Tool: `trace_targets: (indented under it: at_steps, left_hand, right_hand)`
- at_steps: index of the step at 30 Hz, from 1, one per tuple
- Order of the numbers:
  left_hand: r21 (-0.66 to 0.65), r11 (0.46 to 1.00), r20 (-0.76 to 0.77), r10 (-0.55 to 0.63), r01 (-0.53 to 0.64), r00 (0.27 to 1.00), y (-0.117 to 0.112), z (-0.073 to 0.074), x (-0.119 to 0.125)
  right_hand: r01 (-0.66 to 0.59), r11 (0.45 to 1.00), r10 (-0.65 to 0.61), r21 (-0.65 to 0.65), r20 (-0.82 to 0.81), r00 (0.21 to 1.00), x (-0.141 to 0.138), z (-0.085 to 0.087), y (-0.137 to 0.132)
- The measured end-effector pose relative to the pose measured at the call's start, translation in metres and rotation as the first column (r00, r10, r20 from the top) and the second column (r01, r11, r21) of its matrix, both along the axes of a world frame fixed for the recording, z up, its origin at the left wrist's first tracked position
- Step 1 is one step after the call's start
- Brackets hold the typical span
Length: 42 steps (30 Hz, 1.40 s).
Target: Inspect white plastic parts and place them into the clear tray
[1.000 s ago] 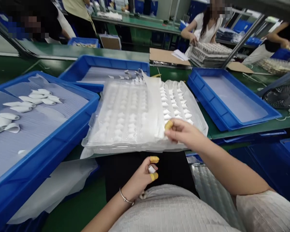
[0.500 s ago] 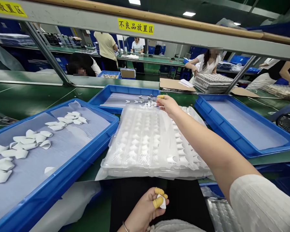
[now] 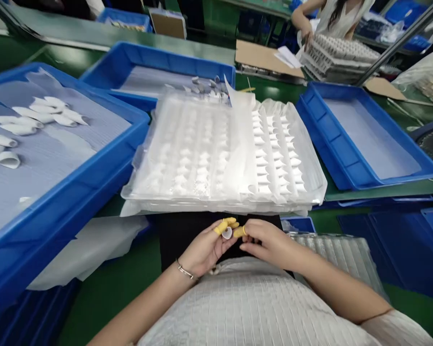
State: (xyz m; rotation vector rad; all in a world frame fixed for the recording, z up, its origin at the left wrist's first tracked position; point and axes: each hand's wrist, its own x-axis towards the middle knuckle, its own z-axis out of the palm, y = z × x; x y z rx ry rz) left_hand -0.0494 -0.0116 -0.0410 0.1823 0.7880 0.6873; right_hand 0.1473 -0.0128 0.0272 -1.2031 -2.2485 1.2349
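Observation:
My left hand (image 3: 205, 247), with yellow finger cots, is closed on a small white hollow piece (image 3: 227, 233), its round opening facing up. Close on its right, my right hand (image 3: 265, 240) has its fingers pinched together by the piece, a yellow cot on the fingertip. Whatever those fingers hold, if anything, cannot be made out. Both hands are low, in front of my body. Just beyond them lies a clear plastic tray (image 3: 187, 194) with rows of similar white pieces (image 3: 262, 168), partly covered by a thin white sheet (image 3: 238, 144).
A blue bin (image 3: 104, 158) on the left holds loose white pieces (image 3: 39, 113). Behind the clear tray, another blue bin (image 3: 159, 60) holds small greyish parts (image 3: 211, 86). A third blue bin (image 3: 332, 154) stands at the right. Across the bench, a person handles stacked trays (image 3: 341, 53).
My right hand has come back from the small parts in the far bin to beside my left hand. The view has tilted down. The white piece is still in my left hand.

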Motion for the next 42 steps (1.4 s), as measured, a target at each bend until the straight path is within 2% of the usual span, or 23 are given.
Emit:
trace_targets:
  at_steps: [3,5,8,10,13,15,17,20,22,24,26,28,30,31,34,36,39,42]
  left_hand:
    - [-0.029,0.997,0.028,-0.071,0.072,0.997,-0.003,0.005,0.007]
    - [-0.032,0.991,0.016,-0.129,0.129,0.992,-0.006,0.006,0.012]
    - [0.01,0.976,-0.06,-0.216,0.217,0.975,-0.01,0.007,0.015]
    - [0.084,0.963,-0.112,-0.246,0.256,0.963,-0.012,0.008,0.015]
    - [0.256,0.92,-0.218,-0.243,0.295,0.945,-0.013,0.011,0.013]
    - [0.379,0.871,-0.328,-0.189,0.312,0.926,-0.012,0.014,0.012]
    - [0.462,0.811,-0.445,-0.14,0.36,0.885,-0.012,0.016,0.013]
    - [0.504,0.712,-0.615,-0.102,0.489,0.782,-0.012,0.019,0.013]
    - [0.513,0.641,-0.716,-0.046,0.57,0.696,-0.011,0.02,0.013]
    - [0.526,0.567,-0.782,0.03,0.634,0.622,-0.011,0.021,0.012]
    - [0.54,0.49,-0.815,0.104,0.684,0.57,-0.01,0.021,0.011]
    - [0.546,0.431,-0.828,0.142,0.719,0.543,-0.01,0.021,0.01]
    - [0.541,0.418,-0.83,0.125,0.73,0.544,-0.01,0.021,0.009]
    - [0.538,0.427,-0.827,0.102,0.726,0.553,-0.01,0.021,0.009]
    - [0.528,0.478,-0.814,0.049,0.701,0.579,-0.011,0.021,0.007]
    - [0.519,0.5,-0.812,0.036,0.693,0.583,-0.011,0.022,0.007]
    - [0.508,0.5,-0.819,0.026,0.702,0.573,-0.01,0.021,0.007]
    - [0.493,0.449,-0.846,0.046,0.746,0.531,-0.009,0.02,0.007]
  right_hand:
    - [0.106,0.991,-0.11,0.082,0.055,0.992,0.0,-0.029,-0.012]
    - [0.097,0.983,-0.111,0.156,0.086,0.99,0.001,-0.038,-0.015]
    - [0.072,0.97,-0.1,0.231,0.111,0.989,0.003,-0.043,-0.015]
    - [0.095,0.973,-0.106,0.209,0.046,0.993,0.005,-0.043,-0.012]
    - [0.238,0.971,-0.235,0.003,-0.151,0.96,0.008,-0.041,-0.008]
    - [0.298,0.935,-0.34,-0.194,-0.242,0.909,0.009,-0.039,-0.007]
    - [0.291,0.891,-0.398,-0.347,-0.292,0.87,0.009,-0.038,-0.007]
    - [0.282,0.844,-0.452,-0.456,-0.322,0.832,0.006,-0.039,-0.01]
    - [0.327,0.832,-0.482,-0.448,-0.292,0.826,0.003,-0.041,-0.013]
    - [0.392,0.841,-0.49,-0.373,-0.216,0.845,-0.001,-0.042,-0.014]
    - [0.432,0.86,-0.479,-0.271,-0.142,0.866,-0.004,-0.041,-0.014]
    - [0.429,0.877,-0.462,-0.217,-0.134,0.877,-0.005,-0.039,-0.012]
    - [0.401,0.868,-0.464,-0.291,-0.192,0.865,-0.005,-0.039,-0.009]
    - [0.387,0.845,-0.485,-0.368,-0.226,0.845,-0.004,-0.04,-0.008]
    - [0.356,0.721,-0.599,-0.594,-0.276,0.751,0.0,-0.046,-0.006]
    - [0.367,0.678,-0.65,-0.636,-0.286,0.704,0.003,-0.05,-0.006]
    - [0.349,0.716,-0.614,-0.604,-0.307,0.728,0.008,-0.052,-0.009]
    - [0.287,0.777,-0.51,-0.561,-0.292,0.809,0.011,-0.052,-0.011]
